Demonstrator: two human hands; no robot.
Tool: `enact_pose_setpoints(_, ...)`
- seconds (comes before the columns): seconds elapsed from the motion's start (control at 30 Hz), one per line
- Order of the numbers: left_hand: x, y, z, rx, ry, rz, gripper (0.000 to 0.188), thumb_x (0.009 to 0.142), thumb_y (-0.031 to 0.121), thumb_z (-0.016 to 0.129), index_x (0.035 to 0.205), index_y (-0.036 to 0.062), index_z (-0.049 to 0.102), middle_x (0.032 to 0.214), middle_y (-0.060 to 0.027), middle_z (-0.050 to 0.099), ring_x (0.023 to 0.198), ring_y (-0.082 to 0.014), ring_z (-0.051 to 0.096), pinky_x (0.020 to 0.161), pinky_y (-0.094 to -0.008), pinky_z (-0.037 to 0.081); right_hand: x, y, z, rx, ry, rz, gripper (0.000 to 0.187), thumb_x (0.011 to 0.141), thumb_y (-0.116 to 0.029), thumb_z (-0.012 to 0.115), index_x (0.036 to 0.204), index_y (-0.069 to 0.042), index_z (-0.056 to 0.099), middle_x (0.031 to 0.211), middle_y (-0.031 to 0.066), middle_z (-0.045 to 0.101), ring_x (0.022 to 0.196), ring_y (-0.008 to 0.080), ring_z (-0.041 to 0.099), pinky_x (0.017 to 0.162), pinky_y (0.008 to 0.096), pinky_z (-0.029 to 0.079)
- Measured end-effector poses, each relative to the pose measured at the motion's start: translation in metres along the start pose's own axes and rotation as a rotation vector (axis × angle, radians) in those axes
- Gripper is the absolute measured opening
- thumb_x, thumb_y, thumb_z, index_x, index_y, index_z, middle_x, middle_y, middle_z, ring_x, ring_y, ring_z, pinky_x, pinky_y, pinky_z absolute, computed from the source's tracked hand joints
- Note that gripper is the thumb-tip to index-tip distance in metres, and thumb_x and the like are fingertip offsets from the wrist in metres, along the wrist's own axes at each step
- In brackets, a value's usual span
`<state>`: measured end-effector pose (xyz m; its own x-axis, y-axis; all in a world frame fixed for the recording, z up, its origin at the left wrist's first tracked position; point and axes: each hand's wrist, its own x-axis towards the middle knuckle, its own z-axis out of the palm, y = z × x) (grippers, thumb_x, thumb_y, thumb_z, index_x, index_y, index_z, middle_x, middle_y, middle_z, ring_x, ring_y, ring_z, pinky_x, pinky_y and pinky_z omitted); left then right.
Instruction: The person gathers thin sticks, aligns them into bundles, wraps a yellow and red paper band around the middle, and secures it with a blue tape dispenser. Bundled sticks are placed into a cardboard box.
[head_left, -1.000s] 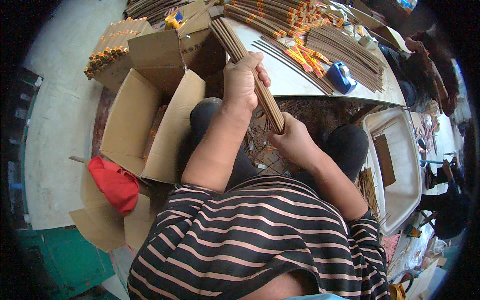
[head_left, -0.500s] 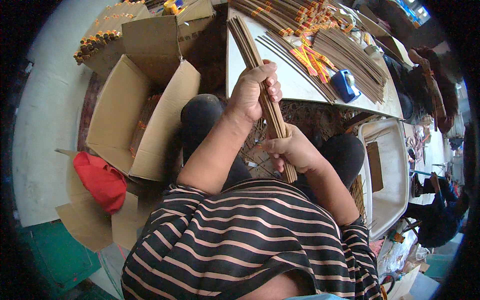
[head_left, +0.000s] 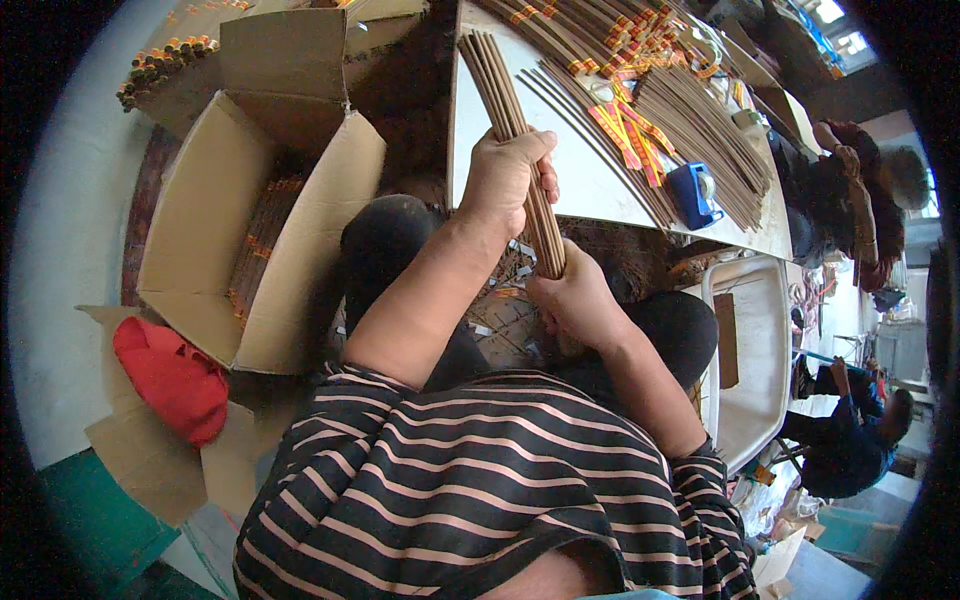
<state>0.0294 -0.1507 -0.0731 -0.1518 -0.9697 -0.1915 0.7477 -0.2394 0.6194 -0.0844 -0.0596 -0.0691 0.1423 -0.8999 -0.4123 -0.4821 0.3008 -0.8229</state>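
Note:
A bundle of thin brown incense sticks (head_left: 489,78) slants up and away in front of me, over my lap and the table's near edge. My left hand (head_left: 505,178) is wrapped round its middle, thumb across the front. At the lower end my right hand (head_left: 582,298) closes on the sticks; its fingers are partly hidden behind the palm. The upper ends fan apart slightly above my left hand. On the white table (head_left: 590,180) lie loose brown sticks (head_left: 705,140), red-and-yellow label strips (head_left: 628,128) and a blue tape dispenser (head_left: 693,195).
An open cardboard box (head_left: 190,220) on the left holds banded bundles (head_left: 262,245). Beside it lies a red cloth (head_left: 172,380). More banded bundles (head_left: 590,35) cover the table's far side. A white tub (head_left: 755,400) stands right of my knee; another person (head_left: 850,430) sits beyond.
The bundle's lower end, which stuck out below my right hand, now stops at that hand. My left hand keeps its hold. The whole view has shifted slightly.

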Motion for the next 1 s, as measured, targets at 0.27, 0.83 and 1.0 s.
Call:
enact_pose_setpoints(0.27, 0.016, 0.006, -0.012, -0.193, -0.204, -0.051, 0.015, 0.079, 0.011, 0.062, 0.075, 0.0107, 0.048, 0.052, 0.0006, 0.045, 0.042, -0.0115, 0.045, 0.041, -0.026, 0.038, 0.014, -0.032, -0.011, 0.501, -0.307, 0.205, 0.021, 0.071, -0.002, 0.06, 0.083, -0.002, 0.043, 0.056, 0.0032, 0.047, 0.039, 0.0135, 0.048, 0.036, 0.0252, 0.039)
enact_pose_setpoints(0.83, 0.029, 0.028, -0.046, -0.26, -0.182, -0.193, 0.024, 0.081, 0.017, 0.06, 0.063, 0.0116, 0.045, 0.053, 0.0015, 0.043, 0.046, -0.0119, 0.044, 0.044, -0.0269, 0.037, 0.029, -0.046, 0.02, 0.39, -0.242, 0.234, 0.018, 0.072, -0.004, 0.06, 0.082, -0.003, 0.045, 0.056, 0.0042, 0.048, 0.039, 0.0121, 0.047, 0.036, 0.024, 0.038)
enact_pose_setpoints(1.0, 0.022, 0.027, -0.042, -0.16, -0.07, -0.148, 0.025, 0.08, 0.018, 0.063, 0.063, 0.0123, 0.045, 0.053, 0.0011, 0.044, 0.045, -0.0116, 0.043, 0.044, -0.0267, 0.037, 0.034, -0.016, 0.035, -0.124, 0.113, -0.028, 0.018, 0.075, -0.008, 0.061, 0.084, -0.003, 0.047, 0.059, 0.0039, 0.05, 0.04, 0.0117, 0.047, 0.037, 0.0243, 0.039)
